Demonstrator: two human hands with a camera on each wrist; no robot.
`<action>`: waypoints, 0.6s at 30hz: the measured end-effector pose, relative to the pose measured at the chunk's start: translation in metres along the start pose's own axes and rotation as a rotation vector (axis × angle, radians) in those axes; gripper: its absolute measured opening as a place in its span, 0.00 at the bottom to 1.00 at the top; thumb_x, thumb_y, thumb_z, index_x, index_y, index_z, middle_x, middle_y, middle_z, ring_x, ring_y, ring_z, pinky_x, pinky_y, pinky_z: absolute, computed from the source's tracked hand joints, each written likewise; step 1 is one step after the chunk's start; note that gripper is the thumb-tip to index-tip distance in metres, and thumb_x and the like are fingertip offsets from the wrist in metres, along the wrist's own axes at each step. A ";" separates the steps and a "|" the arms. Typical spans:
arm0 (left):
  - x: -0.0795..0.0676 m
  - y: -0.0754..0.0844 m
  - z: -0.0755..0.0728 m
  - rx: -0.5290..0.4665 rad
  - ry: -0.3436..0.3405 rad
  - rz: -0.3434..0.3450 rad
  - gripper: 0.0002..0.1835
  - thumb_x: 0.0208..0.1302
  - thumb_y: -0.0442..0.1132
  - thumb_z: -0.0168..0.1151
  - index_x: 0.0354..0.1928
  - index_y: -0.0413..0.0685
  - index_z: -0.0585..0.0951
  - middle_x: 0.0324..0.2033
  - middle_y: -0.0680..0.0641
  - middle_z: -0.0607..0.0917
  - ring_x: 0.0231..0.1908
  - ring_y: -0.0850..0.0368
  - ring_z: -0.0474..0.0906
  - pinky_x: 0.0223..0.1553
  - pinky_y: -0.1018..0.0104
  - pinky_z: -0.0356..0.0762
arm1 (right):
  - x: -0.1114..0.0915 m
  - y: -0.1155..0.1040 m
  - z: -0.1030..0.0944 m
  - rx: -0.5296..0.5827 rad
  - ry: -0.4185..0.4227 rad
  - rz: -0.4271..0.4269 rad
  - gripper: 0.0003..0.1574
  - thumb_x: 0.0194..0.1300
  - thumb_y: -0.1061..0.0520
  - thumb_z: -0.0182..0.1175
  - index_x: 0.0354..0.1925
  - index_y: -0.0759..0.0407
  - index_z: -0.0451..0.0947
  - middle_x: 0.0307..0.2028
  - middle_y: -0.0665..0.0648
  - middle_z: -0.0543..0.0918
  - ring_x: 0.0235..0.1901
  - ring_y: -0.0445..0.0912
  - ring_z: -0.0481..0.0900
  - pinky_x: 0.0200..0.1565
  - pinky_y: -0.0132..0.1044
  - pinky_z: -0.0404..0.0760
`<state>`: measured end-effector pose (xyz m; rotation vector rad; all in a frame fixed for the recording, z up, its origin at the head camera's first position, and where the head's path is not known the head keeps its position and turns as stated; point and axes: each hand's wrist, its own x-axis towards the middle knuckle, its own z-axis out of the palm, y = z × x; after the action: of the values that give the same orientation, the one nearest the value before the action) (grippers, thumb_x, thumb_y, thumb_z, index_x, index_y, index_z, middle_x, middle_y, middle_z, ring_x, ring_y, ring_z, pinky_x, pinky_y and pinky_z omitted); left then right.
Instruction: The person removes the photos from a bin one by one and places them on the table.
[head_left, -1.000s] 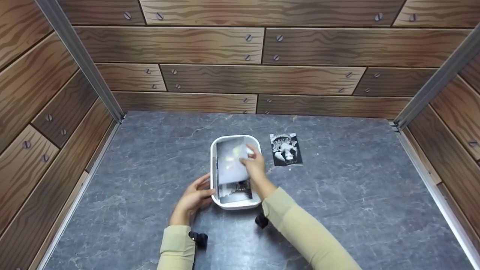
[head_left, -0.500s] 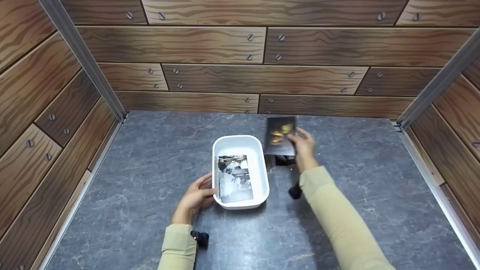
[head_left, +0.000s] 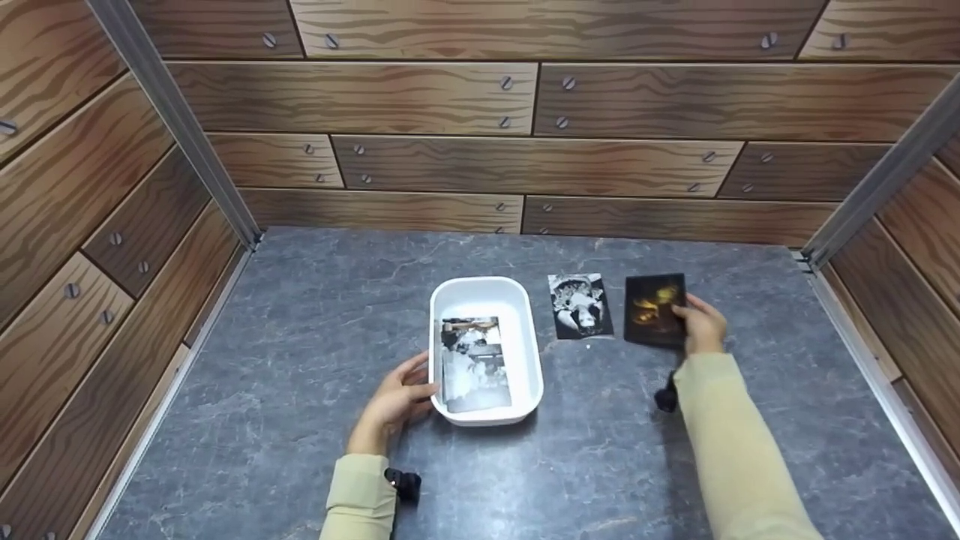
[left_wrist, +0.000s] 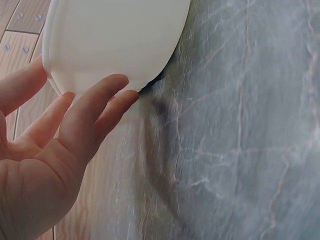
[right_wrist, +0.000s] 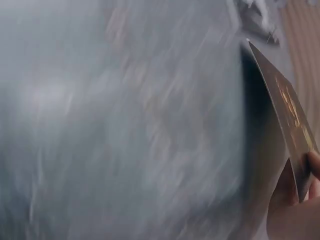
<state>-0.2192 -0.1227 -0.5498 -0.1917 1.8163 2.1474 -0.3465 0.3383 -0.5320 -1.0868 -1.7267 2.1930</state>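
Observation:
My right hand [head_left: 705, 328] pinches a dark photo card [head_left: 646, 315] with yellow-orange shapes by its right edge. In the right wrist view the card [right_wrist: 285, 105] tilts up over the grey surface. To its left lies a black-and-white photo card [head_left: 580, 307]. A white rounded tub [head_left: 537, 364] stands in the middle, with black-and-white photo cards [head_left: 476, 379] on its bottom. My left hand [head_left: 395, 397] rests against the tub's left side. The left wrist view shows the hand [left_wrist: 55, 155] with fingertips on the tub's outer wall [left_wrist: 120, 45] and the thumb at its rim.
Grey marbled tabletop [head_left: 300, 337] spreads all around the tub. Wood-plank patterned walls [head_left: 435, 169] enclose it at the back and both sides, with metal posts [head_left: 187, 135] at the corners. A black wrist camera [head_left: 405, 485] sits at the left cuff.
My right hand has lifted the dark card out of the tub and carried it right, past the card on the table. My left hand stays at the tub's side.

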 end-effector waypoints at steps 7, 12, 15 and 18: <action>-0.001 0.002 -0.001 0.017 0.022 -0.015 0.36 0.61 0.23 0.57 0.71 0.36 0.59 0.65 0.26 0.66 0.55 0.42 0.76 0.48 0.57 0.83 | 0.009 0.019 -0.003 -0.471 0.094 -0.203 0.27 0.64 0.64 0.60 0.61 0.66 0.73 0.61 0.68 0.75 0.43 0.49 0.79 0.46 0.34 0.77; -0.001 0.002 0.000 0.010 0.024 -0.010 0.36 0.60 0.23 0.57 0.71 0.35 0.59 0.65 0.25 0.65 0.57 0.39 0.74 0.52 0.53 0.81 | 0.004 0.027 0.006 -0.633 0.181 -0.323 0.24 0.65 0.60 0.61 0.56 0.71 0.75 0.55 0.71 0.78 0.54 0.59 0.76 0.59 0.47 0.72; -0.001 0.001 0.001 -0.001 0.012 -0.004 0.36 0.60 0.23 0.56 0.71 0.34 0.58 0.65 0.25 0.65 0.57 0.39 0.74 0.53 0.52 0.80 | 0.003 0.030 0.011 -0.666 0.224 -0.346 0.22 0.65 0.59 0.61 0.55 0.70 0.77 0.54 0.70 0.80 0.55 0.61 0.76 0.62 0.49 0.70; -0.001 0.000 0.001 -0.003 0.013 -0.002 0.36 0.61 0.23 0.56 0.71 0.34 0.58 0.65 0.25 0.65 0.57 0.39 0.75 0.52 0.53 0.81 | 0.001 0.031 0.016 -0.740 0.254 -0.353 0.21 0.65 0.57 0.62 0.53 0.68 0.78 0.54 0.70 0.79 0.56 0.63 0.73 0.63 0.51 0.67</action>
<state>-0.2181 -0.1217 -0.5493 -0.2084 1.8184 2.1527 -0.3477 0.3163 -0.5592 -1.0071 -2.4306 1.1620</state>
